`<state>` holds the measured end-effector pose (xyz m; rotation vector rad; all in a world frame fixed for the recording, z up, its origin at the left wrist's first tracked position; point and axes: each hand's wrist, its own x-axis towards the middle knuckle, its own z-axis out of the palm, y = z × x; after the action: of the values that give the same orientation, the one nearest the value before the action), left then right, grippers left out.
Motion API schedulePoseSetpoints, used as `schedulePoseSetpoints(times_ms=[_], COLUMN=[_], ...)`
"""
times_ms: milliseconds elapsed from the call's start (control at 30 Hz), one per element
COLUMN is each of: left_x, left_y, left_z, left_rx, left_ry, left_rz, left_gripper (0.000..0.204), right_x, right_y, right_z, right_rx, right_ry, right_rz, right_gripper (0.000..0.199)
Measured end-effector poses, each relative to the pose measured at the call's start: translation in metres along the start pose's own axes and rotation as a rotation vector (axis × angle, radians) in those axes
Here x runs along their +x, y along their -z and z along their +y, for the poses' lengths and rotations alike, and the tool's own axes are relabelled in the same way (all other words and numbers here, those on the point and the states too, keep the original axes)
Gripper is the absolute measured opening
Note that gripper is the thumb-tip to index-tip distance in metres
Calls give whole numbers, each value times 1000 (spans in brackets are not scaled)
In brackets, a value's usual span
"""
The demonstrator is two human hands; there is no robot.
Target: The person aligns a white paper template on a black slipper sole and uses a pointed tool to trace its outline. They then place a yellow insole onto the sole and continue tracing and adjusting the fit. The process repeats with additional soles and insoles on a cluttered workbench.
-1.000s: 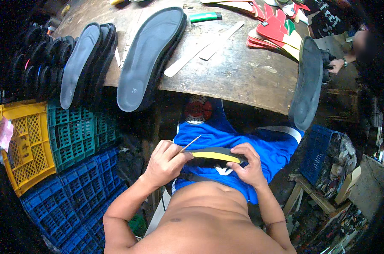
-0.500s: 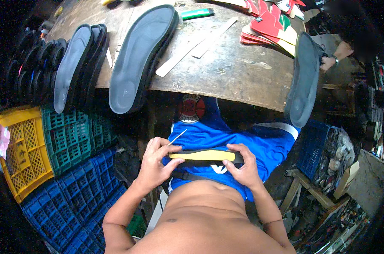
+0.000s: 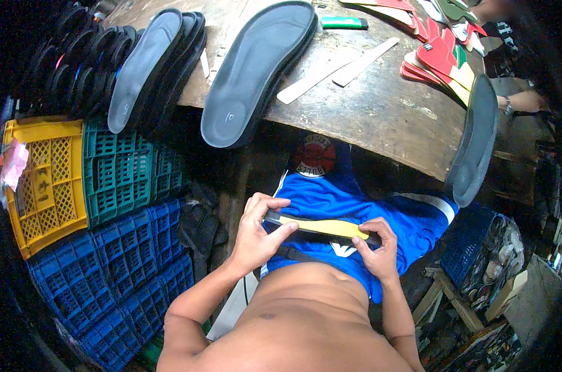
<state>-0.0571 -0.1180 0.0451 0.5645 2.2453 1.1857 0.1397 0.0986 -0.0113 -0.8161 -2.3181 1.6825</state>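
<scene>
Over my lap, both hands hold a dark sole (image 3: pixel 273 217) edge-on, with a yellow strip (image 3: pixel 324 228) lying along its upward-facing side. My left hand (image 3: pixel 261 232) pinches the left end between thumb and fingers. At the other end, my right hand (image 3: pixel 379 247) grips it, thumb on the yellow strip and fingers curled behind. Much of the sole is hidden by the strip and my fingers. Blue shorts (image 3: pixel 374 208) lie just beneath it.
The wooden table (image 3: pixel 367 124) ahead carries large dark soles (image 3: pixel 256 74), pale strips (image 3: pixel 318 77), a green box-like item (image 3: pixel 345 23) and red-and-cream cut pieces (image 3: pixel 439 56). Plastic crates (image 3: pixel 116 248) stand left. Another person's wrist (image 3: pixel 521 103) shows at right.
The view has shifted, so the table and crates sit differently in it. My left thumb lies further onto the yellow strip. A thin pale stick by my left fingers no longer shows.
</scene>
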Motion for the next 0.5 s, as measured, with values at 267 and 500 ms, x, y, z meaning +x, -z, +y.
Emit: schedulePoseSetpoints(times_ms=[267,500], left_x=[-2,-3], left_y=[2,4], left_z=[-11,-14], left_rx=[-93,-125], left_ry=[2,-40], left_rz=[13,12], left_gripper=[36,34], right_x=[3,-1], right_y=[-5,-9], right_z=[-6,-9], right_rx=[-32,-41], right_ry=[35,12], right_rz=[26,40], right_gripper=[26,30])
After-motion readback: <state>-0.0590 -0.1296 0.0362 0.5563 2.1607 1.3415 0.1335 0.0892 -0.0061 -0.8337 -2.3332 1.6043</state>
